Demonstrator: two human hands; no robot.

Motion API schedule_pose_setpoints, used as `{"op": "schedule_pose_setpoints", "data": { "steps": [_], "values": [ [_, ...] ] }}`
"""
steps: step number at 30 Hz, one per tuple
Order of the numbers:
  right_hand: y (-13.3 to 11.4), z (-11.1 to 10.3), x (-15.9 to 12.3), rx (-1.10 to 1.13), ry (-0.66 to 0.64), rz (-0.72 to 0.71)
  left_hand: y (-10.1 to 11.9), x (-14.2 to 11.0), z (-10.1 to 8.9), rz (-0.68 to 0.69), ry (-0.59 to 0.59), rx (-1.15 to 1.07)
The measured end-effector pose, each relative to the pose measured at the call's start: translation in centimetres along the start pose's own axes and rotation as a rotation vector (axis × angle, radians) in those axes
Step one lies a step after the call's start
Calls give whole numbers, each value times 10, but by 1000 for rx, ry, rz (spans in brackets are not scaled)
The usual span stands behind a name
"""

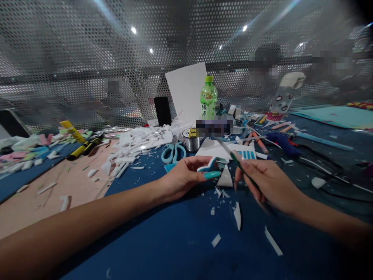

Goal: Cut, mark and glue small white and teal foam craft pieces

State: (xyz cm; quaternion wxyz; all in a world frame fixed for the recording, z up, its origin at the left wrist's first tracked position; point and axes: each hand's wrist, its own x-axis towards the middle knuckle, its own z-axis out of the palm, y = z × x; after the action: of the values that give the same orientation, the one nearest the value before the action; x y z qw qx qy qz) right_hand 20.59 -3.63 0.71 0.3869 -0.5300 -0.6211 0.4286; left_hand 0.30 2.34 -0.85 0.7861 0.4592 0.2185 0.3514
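Observation:
My left hand (185, 175) is closed in a pinch on a small curved white piece with a teal edge (207, 166), held just above the blue mat (163, 233). My right hand (266, 182) is closed round a thin craft knife (233, 155), gripped like a pen with its blade pointing up and left, close to the small piece. A white triangular offcut (225, 179) lies on the mat between the two hands. Several white scraps (237, 216) lie scattered just in front of the hands.
Teal-handled scissors (174, 152) and a metal spool of wire (192, 139) lie beyond my left hand. A green bottle (208, 97), a white sheet (186, 91) and a dark phone (162, 111) stand against the perforated screen. A pink board (52, 186) lies left; pens and cables right.

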Motion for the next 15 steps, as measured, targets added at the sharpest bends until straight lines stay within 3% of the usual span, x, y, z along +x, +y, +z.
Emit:
{"op": "schedule_pose_setpoints", "data": {
  "steps": [4, 15],
  "values": [
    [0, 3, -2, -117, -61, -13, -2, 1, 0, 45, 46, 60],
    [5, 1, 1, -209, -74, -50, -4, 2, 1, 33, 135, 107]
  ]
}}
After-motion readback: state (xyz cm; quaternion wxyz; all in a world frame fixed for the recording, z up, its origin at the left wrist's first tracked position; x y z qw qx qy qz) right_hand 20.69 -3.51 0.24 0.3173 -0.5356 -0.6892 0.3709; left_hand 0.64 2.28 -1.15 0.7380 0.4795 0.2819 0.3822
